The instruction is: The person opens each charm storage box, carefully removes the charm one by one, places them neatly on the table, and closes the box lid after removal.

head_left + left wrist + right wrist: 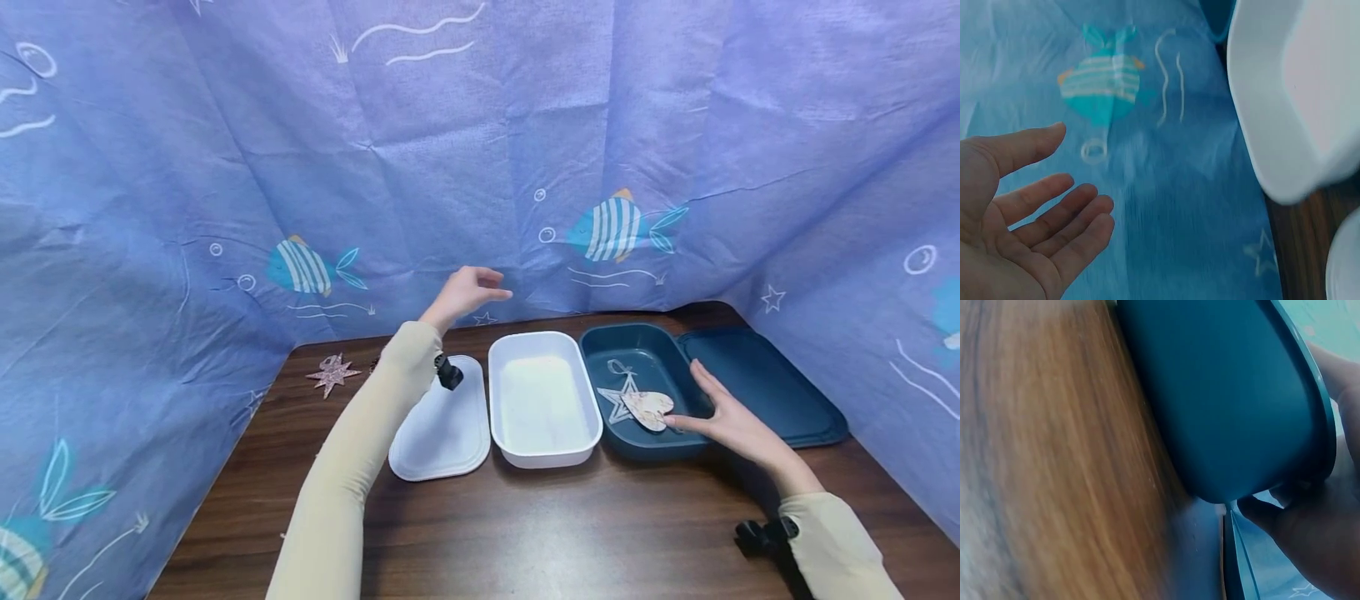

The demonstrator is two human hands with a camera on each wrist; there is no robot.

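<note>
In the head view my left hand (468,292) hangs in the air beyond the white lid (442,433), left of the white container (546,400). The left wrist view has its fingers relaxed, with nothing between them. My right hand (731,421) is spread at the right rim of the dark blue container (637,337). Its thumb reaches over the rim to a patterned heart ornament (647,408); whether they touch, I cannot tell. The heart partly covers a white star ornament (615,404) with a ribbon loop. The right wrist view has some fingers beside the container's outer wall (1229,400).
A dark blue lid (772,383) lies right of its container. At the table's (480,533) back left is a glittery pink star (332,374); another small dark item (377,360) is mostly behind the left sleeve. A fish-print cloth (450,167) hangs around the table's back and sides.
</note>
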